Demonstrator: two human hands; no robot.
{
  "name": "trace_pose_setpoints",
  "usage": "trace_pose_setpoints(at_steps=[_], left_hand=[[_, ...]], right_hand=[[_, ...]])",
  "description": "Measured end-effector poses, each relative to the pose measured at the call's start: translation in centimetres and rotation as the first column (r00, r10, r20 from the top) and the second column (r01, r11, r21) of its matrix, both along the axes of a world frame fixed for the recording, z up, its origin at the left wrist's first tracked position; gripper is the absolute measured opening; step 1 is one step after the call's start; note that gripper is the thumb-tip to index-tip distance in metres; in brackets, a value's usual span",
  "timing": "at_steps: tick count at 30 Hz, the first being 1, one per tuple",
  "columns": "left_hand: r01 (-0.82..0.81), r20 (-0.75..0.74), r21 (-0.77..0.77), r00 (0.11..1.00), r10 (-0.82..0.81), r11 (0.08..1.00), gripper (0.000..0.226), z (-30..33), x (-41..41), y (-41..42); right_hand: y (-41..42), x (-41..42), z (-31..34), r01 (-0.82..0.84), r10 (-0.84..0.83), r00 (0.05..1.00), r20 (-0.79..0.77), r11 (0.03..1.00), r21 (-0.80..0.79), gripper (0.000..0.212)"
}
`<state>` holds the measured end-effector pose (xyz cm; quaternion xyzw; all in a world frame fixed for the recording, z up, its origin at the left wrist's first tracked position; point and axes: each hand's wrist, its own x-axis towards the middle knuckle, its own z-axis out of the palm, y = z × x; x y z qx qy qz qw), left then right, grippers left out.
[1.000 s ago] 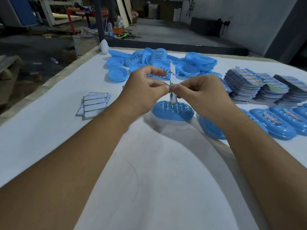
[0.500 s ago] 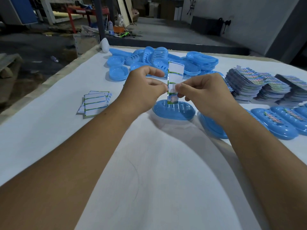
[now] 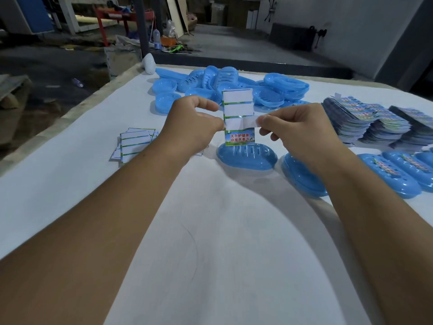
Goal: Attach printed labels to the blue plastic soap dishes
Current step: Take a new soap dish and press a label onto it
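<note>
Above white tabletop (image 3: 210,231) and soap dish (image 3: 246,158), left hand (image 3: 194,127) pinched label sheet (image 3: 237,106); right hand (image 3: 297,130) pinched peeling label (image 3: 248,121).

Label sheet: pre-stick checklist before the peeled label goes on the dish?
1. Left hand holds label sheet: ok.
2. Right hand pinches peeled label: ok.
3. Label fully off the backing: not ok, its left end still meets the sheet.
4. Soap dish in front, slotted side up, bare: ok.
5. One printed label left on sheet: ok.
6. Adhesive side clean: cannot tell.
</note>
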<state>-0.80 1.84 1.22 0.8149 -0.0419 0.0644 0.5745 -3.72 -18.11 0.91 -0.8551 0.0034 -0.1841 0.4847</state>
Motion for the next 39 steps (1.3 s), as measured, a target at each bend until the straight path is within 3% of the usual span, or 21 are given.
trace_pose_setpoints(at_steps=[11,17,28,35,39], left_hand=[[-0.098,0.038,0.117,0.995,0.094,0.988,0.036,-0.3,1.0,0.8],[-0.157,0.112,0.261,0.985,0.132,0.952,0.035,-0.4,1.4,1.0],[-0.185,0.098,0.348,0.982,0.160,0.919,0.038,-0.9,2.2,1.8],[-0.255,0.160,0.499,0.967,0.201,0.828,0.036,-1.1,2.5,2.8],[-0.254,0.181,0.686,0.967,0.179,0.682,0.023,-1.2,2.2,3.2]], right_hand=[[-0.6,0.3,0.1,0.074,-0.074,0.997,-0.027,0.997,-0.011,0.021],[-0.5,0.3,0.0,0.065,-0.065,0.997,-0.038,0.998,-0.008,0.021],[-0.3,0.0,0.1,0.037,-0.034,0.998,-0.054,0.997,0.067,0.020],[-0.5,-0.1,0.5,0.060,-0.051,0.997,-0.059,0.986,0.155,0.020],[-0.3,-0.1,0.4,0.052,-0.045,0.997,-0.059,0.989,0.136,0.019]])
